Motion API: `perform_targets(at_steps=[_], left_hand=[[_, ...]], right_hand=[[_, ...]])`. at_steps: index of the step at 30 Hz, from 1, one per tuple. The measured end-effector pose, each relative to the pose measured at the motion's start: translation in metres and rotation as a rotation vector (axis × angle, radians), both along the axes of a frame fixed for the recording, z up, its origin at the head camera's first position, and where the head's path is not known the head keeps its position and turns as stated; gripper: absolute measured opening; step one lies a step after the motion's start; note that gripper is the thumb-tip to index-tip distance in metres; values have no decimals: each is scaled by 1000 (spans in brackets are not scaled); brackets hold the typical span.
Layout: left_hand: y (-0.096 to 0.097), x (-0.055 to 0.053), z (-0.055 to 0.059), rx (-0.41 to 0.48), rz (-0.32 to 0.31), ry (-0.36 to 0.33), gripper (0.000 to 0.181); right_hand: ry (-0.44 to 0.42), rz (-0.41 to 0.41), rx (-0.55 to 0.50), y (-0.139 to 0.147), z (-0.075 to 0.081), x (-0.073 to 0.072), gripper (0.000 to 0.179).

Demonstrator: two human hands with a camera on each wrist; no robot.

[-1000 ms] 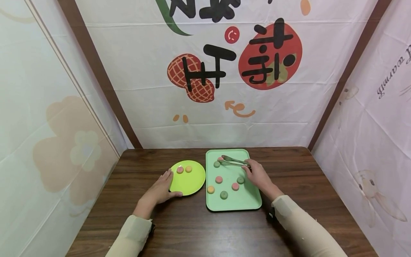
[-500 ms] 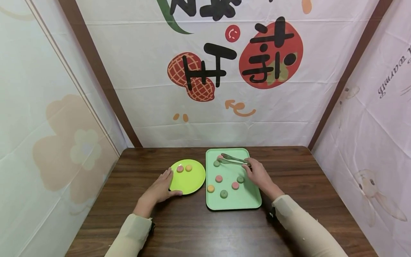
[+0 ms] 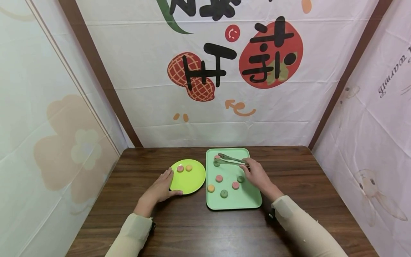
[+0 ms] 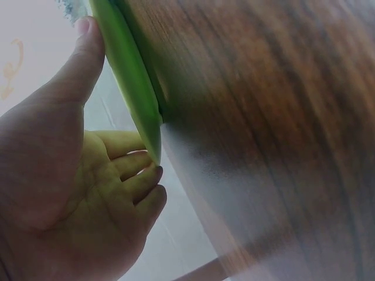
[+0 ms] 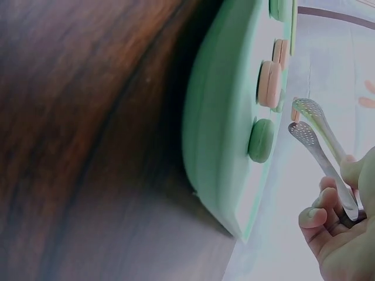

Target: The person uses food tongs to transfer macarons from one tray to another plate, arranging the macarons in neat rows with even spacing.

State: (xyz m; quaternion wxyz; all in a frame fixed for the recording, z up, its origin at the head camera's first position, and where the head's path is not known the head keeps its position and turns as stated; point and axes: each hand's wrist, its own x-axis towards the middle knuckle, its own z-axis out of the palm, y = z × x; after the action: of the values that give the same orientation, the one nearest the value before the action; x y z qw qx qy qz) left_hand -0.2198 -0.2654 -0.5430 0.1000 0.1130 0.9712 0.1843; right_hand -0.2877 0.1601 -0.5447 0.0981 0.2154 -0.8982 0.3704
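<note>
My right hand [image 3: 257,175] grips metal tongs [image 3: 232,158] with perforated ends, over the far part of the mint-green tray [image 3: 247,201]. A pink macaron [image 5: 295,110] shows between the tong tips in the right wrist view, close above a green macaron [image 3: 217,164]. My left hand [image 3: 160,187] rests against the left rim of the lime-green plate [image 3: 187,185], thumb along the near edge and fingers extended along the side. On that plate lie a pink macaron [image 3: 180,169] and a yellow macaron [image 3: 188,167].
Several more macarons lie on the tray, among them a yellow one [image 3: 211,188] by its left edge and a green one [image 3: 224,193] near the front. Plate and tray stand side by side on the wooden table [image 3: 205,232]. A printed cloth [image 3: 179,132] hangs behind.
The tongs and right hand have shifted slightly left, and the pink macaron at the tong tips has shifted left with them. My left hand stays at the plate.
</note>
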Motion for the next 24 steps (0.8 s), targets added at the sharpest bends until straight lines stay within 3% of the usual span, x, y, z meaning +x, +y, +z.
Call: perform_targets(at_steps=[24], left_hand=[[-1,-1,1,15,-6,-3,115]], right_hand=[[-6,39,18,-18,5,9,36]])
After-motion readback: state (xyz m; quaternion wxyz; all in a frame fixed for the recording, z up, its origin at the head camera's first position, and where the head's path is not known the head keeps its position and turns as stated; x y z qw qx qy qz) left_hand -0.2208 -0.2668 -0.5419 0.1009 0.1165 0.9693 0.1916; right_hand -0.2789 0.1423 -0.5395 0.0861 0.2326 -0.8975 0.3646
